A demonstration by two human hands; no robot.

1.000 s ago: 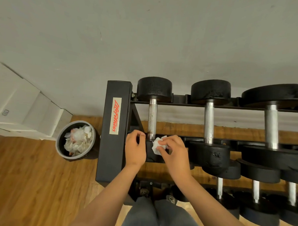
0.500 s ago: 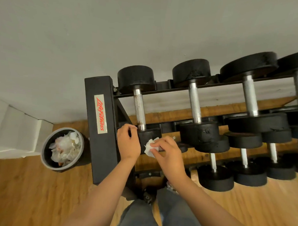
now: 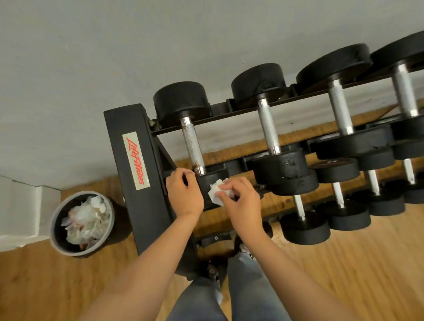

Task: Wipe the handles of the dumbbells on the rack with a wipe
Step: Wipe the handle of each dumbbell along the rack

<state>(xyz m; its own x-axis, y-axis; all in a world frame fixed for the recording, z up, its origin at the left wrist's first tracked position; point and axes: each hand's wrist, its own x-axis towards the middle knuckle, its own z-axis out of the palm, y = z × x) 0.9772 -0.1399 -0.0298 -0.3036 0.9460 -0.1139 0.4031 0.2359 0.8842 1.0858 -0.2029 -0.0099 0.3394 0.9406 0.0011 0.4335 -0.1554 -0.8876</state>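
The wipe is pinched in fingers of the right hand, the leftmost dumbbell gripped by the left hand

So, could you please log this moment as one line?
left hand: grips leftmost dumbbell | right hand: pinches wipe at its near head | handle: untouched

A black rack with a red-lettered label on its end post is stood on a wooden floor. 4 dumbbells are laid across its upper tier, with the heads carried on 2 rails. Further dumbbells are held on a lower tier. A round bin of crumpled paper is set on the floor just beside the post.
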